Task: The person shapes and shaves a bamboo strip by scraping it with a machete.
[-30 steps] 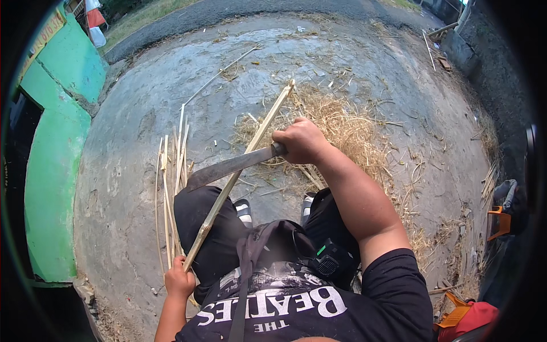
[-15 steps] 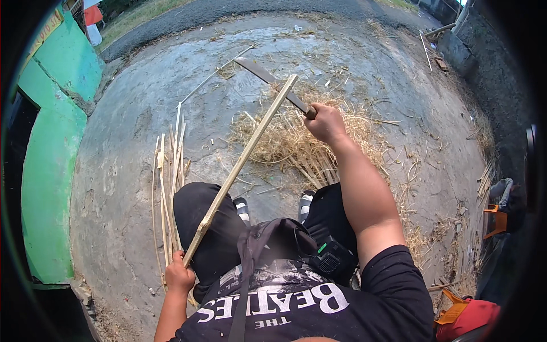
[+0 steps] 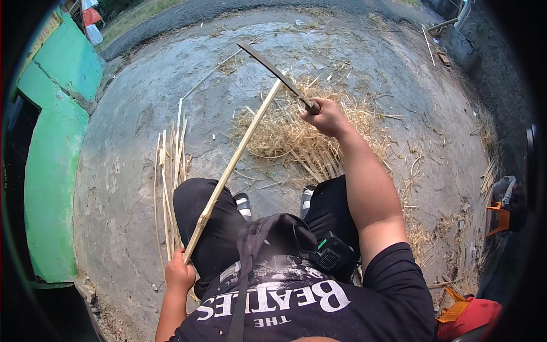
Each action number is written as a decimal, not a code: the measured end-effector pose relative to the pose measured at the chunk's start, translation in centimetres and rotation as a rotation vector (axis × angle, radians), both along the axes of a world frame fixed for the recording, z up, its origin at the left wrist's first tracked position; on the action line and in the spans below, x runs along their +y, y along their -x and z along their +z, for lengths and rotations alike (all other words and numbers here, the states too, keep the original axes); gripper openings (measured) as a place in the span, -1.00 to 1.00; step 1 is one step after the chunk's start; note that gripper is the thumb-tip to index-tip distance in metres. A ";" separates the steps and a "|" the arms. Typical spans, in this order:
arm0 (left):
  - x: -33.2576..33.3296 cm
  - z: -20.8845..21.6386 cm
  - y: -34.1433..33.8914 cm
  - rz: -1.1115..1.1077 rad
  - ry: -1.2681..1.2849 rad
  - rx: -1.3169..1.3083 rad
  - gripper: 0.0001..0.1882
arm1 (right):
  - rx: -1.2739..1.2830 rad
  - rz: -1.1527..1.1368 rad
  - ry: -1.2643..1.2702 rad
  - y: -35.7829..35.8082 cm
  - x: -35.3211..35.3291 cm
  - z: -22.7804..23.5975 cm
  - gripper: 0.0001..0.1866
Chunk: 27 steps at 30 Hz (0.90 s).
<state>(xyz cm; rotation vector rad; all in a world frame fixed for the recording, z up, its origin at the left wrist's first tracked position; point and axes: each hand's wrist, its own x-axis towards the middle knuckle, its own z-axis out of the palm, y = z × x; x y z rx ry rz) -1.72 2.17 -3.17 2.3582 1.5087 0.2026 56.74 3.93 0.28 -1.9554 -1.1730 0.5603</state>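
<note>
My left hand (image 3: pixel 180 273), at the lower left, is closed round the lower end of a long pale bamboo strip (image 3: pixel 236 157). The strip slants up and away to the right past my left knee, with a node low on it. My right hand (image 3: pixel 326 118) grips the short handle of a machete (image 3: pixel 270 66), its dark blade pointing to the far left. Blade and strip meet in view at the strip's far end; whether they touch, I cannot tell. Several thin bamboo strips (image 3: pixel 166 188) lie beside my left leg.
Curly shavings (image 3: pixel 319 125) are heaped on the concrete floor (image 3: pixel 119 188) ahead of my feet, over more bamboo strips (image 3: pixel 322 162). A green wall (image 3: pixel 51 194) stands at left. Orange and red items (image 3: pixel 470 316) sit at lower right. A radio-like black device (image 3: pixel 331 252) rests on my lap.
The strip's far end has shifted left and slightly down, and the blade now shows in front of it rather than behind. My right hand has moved only a little.
</note>
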 end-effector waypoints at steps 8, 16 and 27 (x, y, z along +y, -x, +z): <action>-0.2 0.2 -0.1 0.016 0.034 -0.015 -0.62 | -0.004 0.328 0.188 2.0 0.8 1.4 -0.69; 0.0 0.8 -0.7 0.036 0.047 -0.002 -0.63 | 1.003 0.400 -0.074 -0.2 -0.9 1.0 -0.77; 0.7 1.2 -0.8 -0.024 0.036 0.029 -0.65 | 0.321 -0.254 0.716 -6.9 -1.0 -9.2 -0.63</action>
